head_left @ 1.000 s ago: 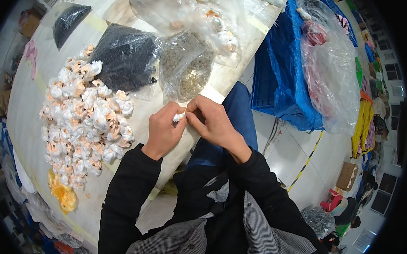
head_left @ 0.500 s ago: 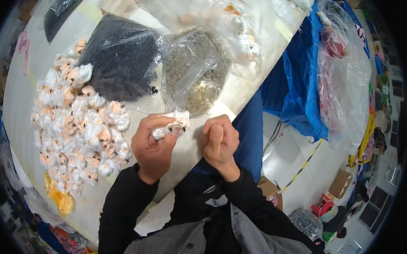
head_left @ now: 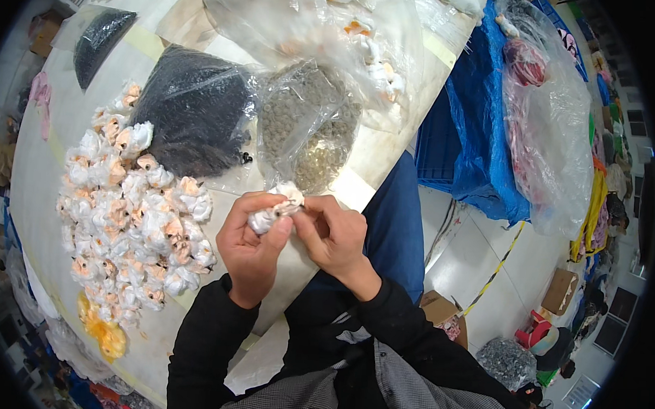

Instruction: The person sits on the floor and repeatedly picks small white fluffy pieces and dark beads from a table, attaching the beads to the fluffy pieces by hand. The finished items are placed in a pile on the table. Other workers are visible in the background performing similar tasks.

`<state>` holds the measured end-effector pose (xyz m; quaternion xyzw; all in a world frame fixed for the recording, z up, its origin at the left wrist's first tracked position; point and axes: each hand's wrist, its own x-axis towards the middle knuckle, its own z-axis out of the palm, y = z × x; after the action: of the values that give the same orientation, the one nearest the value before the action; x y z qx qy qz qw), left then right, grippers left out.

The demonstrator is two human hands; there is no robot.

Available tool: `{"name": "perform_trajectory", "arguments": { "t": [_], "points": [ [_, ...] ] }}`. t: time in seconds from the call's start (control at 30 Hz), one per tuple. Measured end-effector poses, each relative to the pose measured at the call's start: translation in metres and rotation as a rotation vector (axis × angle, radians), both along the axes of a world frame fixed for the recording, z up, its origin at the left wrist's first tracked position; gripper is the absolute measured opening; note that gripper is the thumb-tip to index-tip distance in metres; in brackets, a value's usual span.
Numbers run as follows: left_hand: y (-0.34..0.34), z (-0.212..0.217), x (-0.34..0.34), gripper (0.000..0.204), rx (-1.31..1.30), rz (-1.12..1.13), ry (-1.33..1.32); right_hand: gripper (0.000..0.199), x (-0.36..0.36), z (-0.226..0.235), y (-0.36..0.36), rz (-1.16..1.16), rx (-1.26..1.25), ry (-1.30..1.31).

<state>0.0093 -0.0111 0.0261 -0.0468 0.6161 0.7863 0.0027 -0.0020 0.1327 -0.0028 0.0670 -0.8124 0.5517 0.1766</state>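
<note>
Both hands met at the table edge: left hand (head_left: 251, 249) was wrapped round a small white fluffy plush piece (head_left: 274, 210), steadying it w/ thumb on top, prob. so it wouldn't twist. Right hand (head_left: 333, 238) pinched its end, fingertips closed on the fluff, working a detail too small to tell. Left of the hands lay a heap of similar white-and-peach plush pieces (head_left: 131, 209); beyond them a clear bag of black beads (head_left: 191, 119) & a clear bag of grey-tan pellets (head_left: 309, 129), near but not blocking.
</note>
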Motion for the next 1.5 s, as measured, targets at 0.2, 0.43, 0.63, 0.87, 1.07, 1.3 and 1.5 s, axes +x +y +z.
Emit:
{"name": "perform_trajectory", "arguments": {
  "t": [0.2, 0.43, 0.63, 0.87, 1.07, 1.3, 1.5],
  "points": [
    [-0.01, -0.002, -0.008, 0.032, -0.283, -0.123, 0.214, 0.017, -0.001, 0.008, 0.006, 0.155, -0.007, -0.153],
    [-0.02, 0.022, -0.022, 0.027, -0.601, -0.435, 0.188, 0.02, -0.002, 0.016, 0.014, 0.322, -0.165, -0.21],
    [-0.032, 0.011, -0.023, 0.024, -0.58, -0.508, 0.176, 0.02, -0.008, 0.019, 0.03, 0.496, -0.201, -0.247],
    [-0.026, -0.001, -0.022, 0.022, -0.344, -0.444, 0.083, 0.028, -0.016, 0.021, 0.038, 0.614, -0.306, -0.424],
    [-0.02, -0.001, -0.02, 0.02, -0.452, -0.306, 0.112, 0.022, -0.004, 0.017, 0.024, 0.426, -0.12, -0.294],
    [-0.009, -0.002, -0.012, 0.018, -0.293, -0.179, -0.104, 0.009, -0.014, 0.014, 0.021, 0.017, 0.085, 0.019],
    [-0.011, -0.012, -0.011, 0.02, -0.297, -0.114, -0.073, 0.01, -0.031, 0.007, 0.019, -0.043, 0.382, -0.016]
  ]
}}
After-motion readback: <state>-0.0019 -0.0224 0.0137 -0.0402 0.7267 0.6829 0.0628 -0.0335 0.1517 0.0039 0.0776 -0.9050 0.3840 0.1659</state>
